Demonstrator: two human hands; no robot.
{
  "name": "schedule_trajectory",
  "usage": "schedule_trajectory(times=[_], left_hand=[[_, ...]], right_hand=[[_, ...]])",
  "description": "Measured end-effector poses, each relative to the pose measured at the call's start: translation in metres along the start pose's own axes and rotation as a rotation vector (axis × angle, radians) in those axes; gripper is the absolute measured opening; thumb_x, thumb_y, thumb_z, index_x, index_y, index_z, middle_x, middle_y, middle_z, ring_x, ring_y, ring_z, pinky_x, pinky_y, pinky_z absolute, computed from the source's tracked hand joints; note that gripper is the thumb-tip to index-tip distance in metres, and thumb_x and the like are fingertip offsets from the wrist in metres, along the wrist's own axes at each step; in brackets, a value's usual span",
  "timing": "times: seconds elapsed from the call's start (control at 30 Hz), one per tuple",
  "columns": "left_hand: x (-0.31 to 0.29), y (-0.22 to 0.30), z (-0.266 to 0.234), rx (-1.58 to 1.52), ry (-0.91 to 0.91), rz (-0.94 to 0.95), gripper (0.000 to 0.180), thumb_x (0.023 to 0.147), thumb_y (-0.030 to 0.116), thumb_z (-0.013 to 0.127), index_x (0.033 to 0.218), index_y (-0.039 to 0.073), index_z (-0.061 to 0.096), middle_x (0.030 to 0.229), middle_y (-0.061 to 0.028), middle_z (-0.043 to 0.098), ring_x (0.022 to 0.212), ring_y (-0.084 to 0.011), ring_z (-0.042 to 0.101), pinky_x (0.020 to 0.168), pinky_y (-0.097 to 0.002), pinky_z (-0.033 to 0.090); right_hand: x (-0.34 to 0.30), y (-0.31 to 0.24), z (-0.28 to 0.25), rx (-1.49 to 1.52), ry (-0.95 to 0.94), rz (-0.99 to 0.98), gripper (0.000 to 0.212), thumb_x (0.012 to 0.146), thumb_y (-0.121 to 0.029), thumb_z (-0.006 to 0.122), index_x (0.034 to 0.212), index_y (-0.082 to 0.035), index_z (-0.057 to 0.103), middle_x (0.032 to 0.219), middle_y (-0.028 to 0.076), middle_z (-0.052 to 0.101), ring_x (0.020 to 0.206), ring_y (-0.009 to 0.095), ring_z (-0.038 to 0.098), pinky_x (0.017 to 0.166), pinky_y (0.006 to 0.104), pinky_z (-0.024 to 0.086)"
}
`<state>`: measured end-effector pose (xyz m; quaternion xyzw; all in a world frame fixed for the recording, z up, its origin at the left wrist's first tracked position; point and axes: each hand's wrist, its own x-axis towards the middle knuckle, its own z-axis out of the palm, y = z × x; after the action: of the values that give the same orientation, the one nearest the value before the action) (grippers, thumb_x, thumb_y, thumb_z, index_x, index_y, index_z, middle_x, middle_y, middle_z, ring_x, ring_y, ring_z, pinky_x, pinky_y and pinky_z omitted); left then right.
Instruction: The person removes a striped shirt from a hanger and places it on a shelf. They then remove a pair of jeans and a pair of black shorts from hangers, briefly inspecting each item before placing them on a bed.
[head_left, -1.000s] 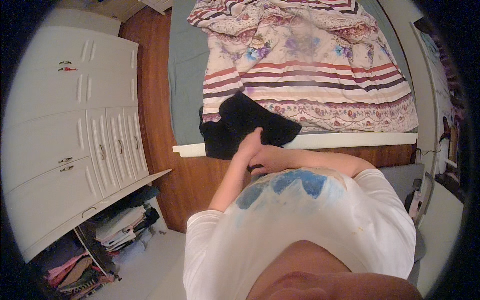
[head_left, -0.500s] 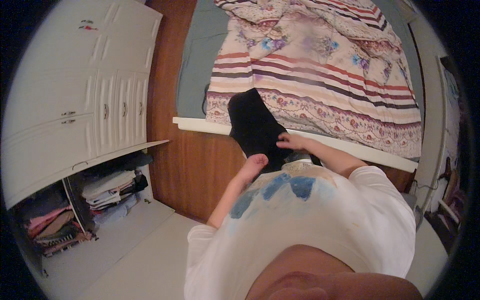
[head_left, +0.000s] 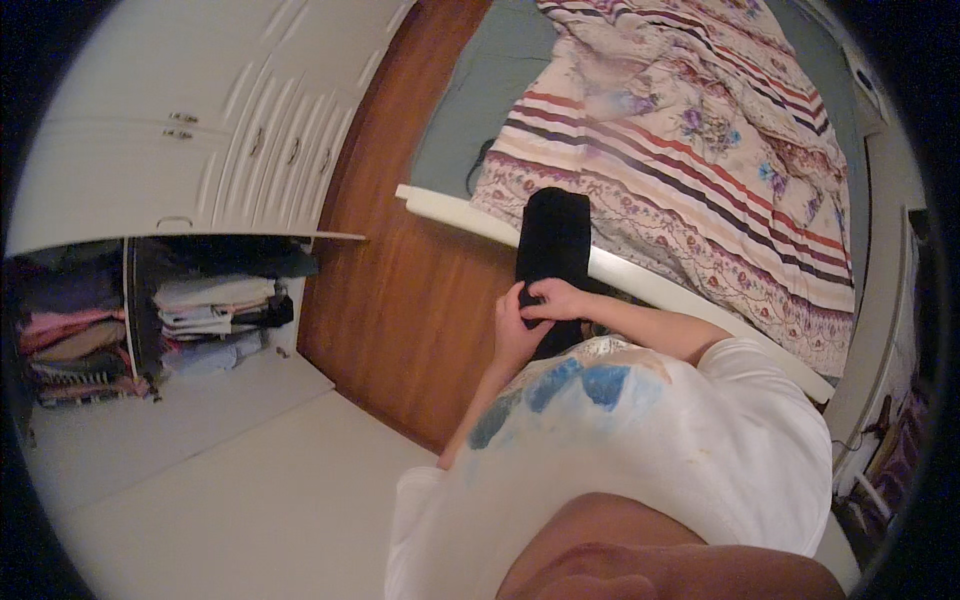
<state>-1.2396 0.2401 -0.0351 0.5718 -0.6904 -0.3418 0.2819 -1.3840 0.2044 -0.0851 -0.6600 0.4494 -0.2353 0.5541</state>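
A length of black cloth, looking like a folded garment of a kind I cannot tell, stretches from in front of my waist to the bed's edge. Its rounded far end overlaps the striped, floral quilt. My left hand is at the cloth's left edge, fingers closed and partly hidden by my other hand. Across the near part reaches my right hand, its fingers bent and pinching the cloth beside the left fingertips. The two hands touch or nearly touch. My shirt front covers the cloth's nearest end.
Beyond the cream bed rail lies the floral quilt on a grey-green sheet. White cabinets stand at the left. Below them, an open compartment holds stacked folded clothes. Brown wood floor runs between cabinets and bed.
My hands, apart before, have come together at the cloth's left edge. The slanting, bent cloth now lies straighter and narrower. The view has turned, shifting the bed rightward.
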Motion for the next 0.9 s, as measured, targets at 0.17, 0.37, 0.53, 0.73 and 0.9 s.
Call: schedule_trajectory(times=[0.17,0.37,0.53,0.73,0.9], left_hand=[[0.016,-0.009,-0.075,-0.009,0.145,0.008,0.029,0.077,0.005,0.063,0.105,0.003,0.055,0.094,-0.0171,0.059,0.083,-0.026,0.06,0.074,-0.0323,0.047],[0.012,0.013,-0.171,-0.412,0.431,-0.243,0.029,0.091,0.021,0.057,0.106,-0.004,0.058,0.102,-0.0102,0.062,0.093,-0.0185,0.057,0.084,-0.0296,0.044],[-0.006,0.054,-0.256,-1.061,0.406,-0.034,0.049,0.095,0.041,0.048,0.121,0.0,0.049,0.114,-0.0126,0.059,0.098,-0.0262,0.06,0.085,-0.0394,0.049],[-0.039,0.055,-0.297,-1.296,0.324,0.04,0.053,0.094,0.046,0.045,0.123,0.003,0.049,0.118,-0.0112,0.058,0.106,-0.027,0.056,0.092,-0.0408,0.044],[-0.064,0.059,-0.311,-1.157,0.467,0.042,0.048,0.093,0.043,0.05,0.121,0.004,0.051,0.116,-0.0103,0.059,0.103,-0.0255,0.057,0.09,-0.0385,0.046]], right_hand=[[0.029,-0.126,-0.021,0.01,-0.098,-0.183,0.033,0.074,-0.032,0.07,0.083,-0.001,0.064,0.069,0.016,0.059,0.06,0.024,0.057,0.056,0.0351,0.045],[0.064,-0.18,-0.033,0.127,-0.045,-0.419,0.049,0.074,-0.027,0.077,0.113,-0.004,0.058,0.096,0.007,0.063,0.088,0.014,0.058,0.078,0.0274,0.047],[0.066,-0.172,0.01,-0.054,-0.219,-0.403,0.081,0.068,-0.035,0.081,0.13,0.001,0.044,0.126,0.016,0.052,0.118,0.024,0.049,0.101,0.0341,0.037],[0.079,-0.212,0.089,0.154,-0.129,-0.527,0.053,0.076,-0.021,0.073,0.119,0.0,0.052,0.112,0.015,0.06,0.104,0.023,0.058,0.091,0.0332,0.044],[0.093,-0.248,0.105,0.296,-0.108,-0.65,0.029,0.082,-0.021,0.066,0.1,0.0,0.062,0.093,0.011,0.066,0.088,0.015,0.059,0.081,0.0304,0.047]])
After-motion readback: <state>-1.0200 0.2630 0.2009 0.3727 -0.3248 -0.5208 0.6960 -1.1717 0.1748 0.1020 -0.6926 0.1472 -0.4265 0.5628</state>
